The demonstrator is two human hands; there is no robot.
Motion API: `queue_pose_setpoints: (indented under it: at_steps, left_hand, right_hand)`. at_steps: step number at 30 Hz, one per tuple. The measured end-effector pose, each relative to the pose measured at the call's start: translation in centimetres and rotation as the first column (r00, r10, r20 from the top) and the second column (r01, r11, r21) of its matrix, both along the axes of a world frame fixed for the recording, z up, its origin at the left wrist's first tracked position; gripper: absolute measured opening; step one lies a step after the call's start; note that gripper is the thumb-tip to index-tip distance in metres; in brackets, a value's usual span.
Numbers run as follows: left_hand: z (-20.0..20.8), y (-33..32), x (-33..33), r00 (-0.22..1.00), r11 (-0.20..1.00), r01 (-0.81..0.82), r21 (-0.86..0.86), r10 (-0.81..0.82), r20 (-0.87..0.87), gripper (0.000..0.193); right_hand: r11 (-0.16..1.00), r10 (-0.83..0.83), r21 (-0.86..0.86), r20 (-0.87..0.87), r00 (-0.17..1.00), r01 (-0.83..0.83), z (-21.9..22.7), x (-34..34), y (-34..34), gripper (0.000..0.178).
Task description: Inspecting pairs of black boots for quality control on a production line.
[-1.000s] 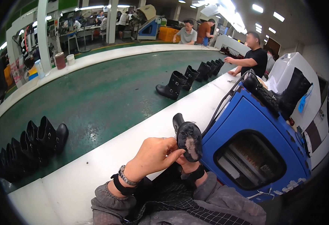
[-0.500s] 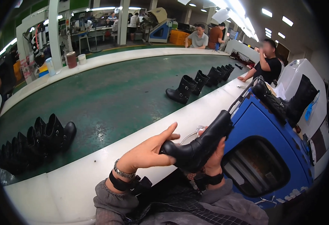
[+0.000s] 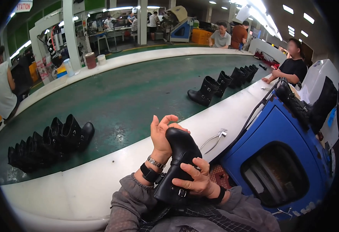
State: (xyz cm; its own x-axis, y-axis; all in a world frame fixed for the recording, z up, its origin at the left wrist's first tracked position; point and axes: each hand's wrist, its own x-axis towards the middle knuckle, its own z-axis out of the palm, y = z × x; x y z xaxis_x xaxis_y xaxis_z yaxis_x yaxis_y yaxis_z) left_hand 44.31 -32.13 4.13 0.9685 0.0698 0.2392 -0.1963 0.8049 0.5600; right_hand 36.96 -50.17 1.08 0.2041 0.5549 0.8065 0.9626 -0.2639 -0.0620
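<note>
A black ankle-to-calf boot [image 3: 183,149] is tilted in front of me, toe up and away, its shaft with a silver buckle toward my body. My right hand [image 3: 198,179] is closed around the shaft, fingers spread over its front near the buckle. Behind the toe, my left hand [image 3: 161,137] cups the boot's side with curled fingers; part of the palm is hidden by the boot. Silver pincers [image 3: 217,138] lie on the white ledge [image 3: 138,158] just beyond the boot.
A green conveyor belt [image 3: 138,92] carries rows of black boots [image 3: 67,133] at left and more boots [image 3: 206,91] at right. A blue machine [image 3: 270,123] with a dark window stands close on my right, boots on top. A person in black [image 3: 293,65] is at the far right.
The boot has turned from lying across to toe-up, its shaft now toward me. My right hand has moved onto the shaft's front. The pincers have come into fuller view.
</note>
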Motion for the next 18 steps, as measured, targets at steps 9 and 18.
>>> queue_pose_setpoints:
  at_steps: [9, 18]
  left_hand:
    - [0.1, 0.2, 0.2, 0.964, 0.996, 0.085, 0.007, -0.084, 0.253, 0.069]
    - [0.1, -0.4, 0.3, 0.962, 0.994, 0.108, -0.034, -0.096, 0.255, 0.064]
  right_hand:
    - [0.995, -0.095, 0.012, 0.013, 0.995, 0.095, -2.1, -0.5, 1.3, 0.039]
    - [0.997, -0.072, -0.004, -0.055, 0.996, 0.072, -1.8, -0.6, 0.5, 0.04]
